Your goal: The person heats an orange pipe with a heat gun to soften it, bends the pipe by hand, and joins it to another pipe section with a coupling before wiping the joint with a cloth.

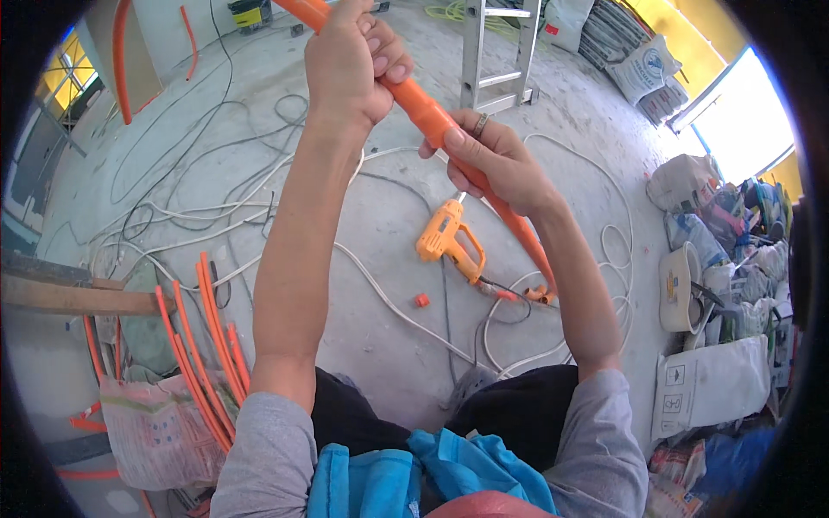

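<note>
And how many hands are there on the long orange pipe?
2: the left hand grips the orange pipe near the picture's top edge; the right hand holds it lower, farther to the right.

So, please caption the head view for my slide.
Left hand and right hand grip an orange pipe, heat gun on the floor.

This is an indoor building site: the floor (371, 337) around the yellow heat gun (442, 231) is bare, dusty concrete trailing loose cables (380, 292), an aluminium ladder (472, 60) stands beyond the heat gun, filled sacks (643, 69) lie to its far right, and orange conduit pipes (219, 328) to its left.
</note>
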A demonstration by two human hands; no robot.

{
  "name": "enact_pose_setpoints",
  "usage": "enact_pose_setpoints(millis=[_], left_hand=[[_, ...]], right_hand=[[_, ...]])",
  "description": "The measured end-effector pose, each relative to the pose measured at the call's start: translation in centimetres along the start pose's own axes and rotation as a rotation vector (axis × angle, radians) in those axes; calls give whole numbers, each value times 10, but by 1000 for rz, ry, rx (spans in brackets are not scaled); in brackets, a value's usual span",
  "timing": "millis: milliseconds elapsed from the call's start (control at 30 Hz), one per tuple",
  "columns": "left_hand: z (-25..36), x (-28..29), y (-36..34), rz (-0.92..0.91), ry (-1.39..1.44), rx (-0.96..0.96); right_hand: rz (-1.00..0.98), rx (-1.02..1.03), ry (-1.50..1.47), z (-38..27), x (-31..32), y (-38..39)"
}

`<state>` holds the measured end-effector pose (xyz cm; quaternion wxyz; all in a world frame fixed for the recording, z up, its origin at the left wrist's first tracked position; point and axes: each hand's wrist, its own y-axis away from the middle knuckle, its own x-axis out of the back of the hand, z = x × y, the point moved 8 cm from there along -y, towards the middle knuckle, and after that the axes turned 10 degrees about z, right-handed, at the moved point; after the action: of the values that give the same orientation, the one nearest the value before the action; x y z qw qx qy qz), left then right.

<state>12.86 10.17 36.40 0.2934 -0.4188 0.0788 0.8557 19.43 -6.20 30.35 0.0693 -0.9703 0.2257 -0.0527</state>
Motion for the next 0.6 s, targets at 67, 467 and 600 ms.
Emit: enact_pose_setpoints(millis=[67,467,600], left_hand=[[-1,1,-1,-12,5,6],[-1,1,-1,-36,-1,17],[0,2,-1,-35,-7,9]], right_hand=[[33,25,22,4,2,-3],[231,394,699,-23,-1,1],[264,487,780,-27,-7,2]])
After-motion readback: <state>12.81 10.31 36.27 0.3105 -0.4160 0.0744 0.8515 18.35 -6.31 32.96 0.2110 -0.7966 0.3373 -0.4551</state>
